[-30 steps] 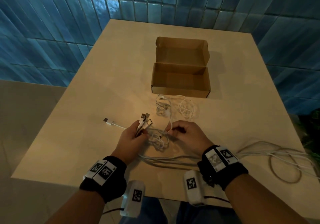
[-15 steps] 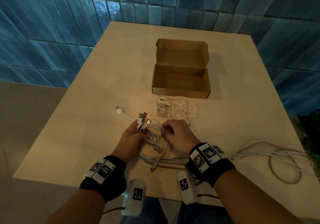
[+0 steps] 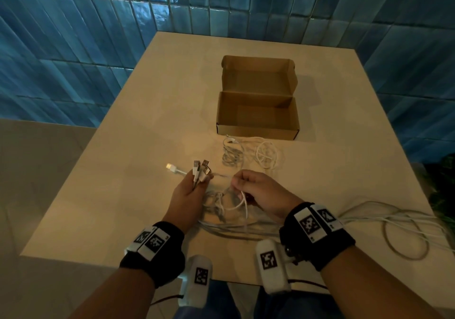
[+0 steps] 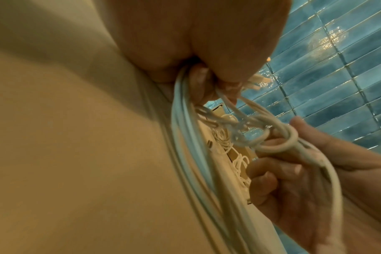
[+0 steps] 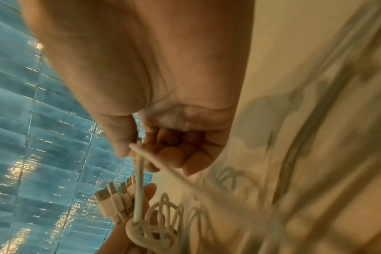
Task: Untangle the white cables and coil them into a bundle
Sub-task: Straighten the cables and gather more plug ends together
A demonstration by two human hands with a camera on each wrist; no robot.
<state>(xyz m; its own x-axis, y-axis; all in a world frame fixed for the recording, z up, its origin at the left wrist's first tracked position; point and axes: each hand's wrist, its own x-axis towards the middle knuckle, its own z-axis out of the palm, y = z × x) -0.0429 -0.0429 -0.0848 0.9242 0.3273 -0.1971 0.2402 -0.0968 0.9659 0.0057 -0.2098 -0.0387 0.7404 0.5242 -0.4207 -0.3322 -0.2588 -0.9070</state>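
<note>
An open brown cardboard box [image 3: 257,114] sits on the tan table [image 3: 147,126], toward 12 o'clock. Shiny blue wall tiles [image 3: 73,35] stand behind. A green plant [image 3: 443,183] peeks in at 3 o'clock.

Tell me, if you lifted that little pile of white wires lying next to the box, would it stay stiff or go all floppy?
Probably floppy: the coiled cables by the cardboard box lie in loose, uneven loops, so they would likely sag and unwind. They look thin, so likely light. The strand pinched by the right hand droops in a curve, which suggests the same.
</note>
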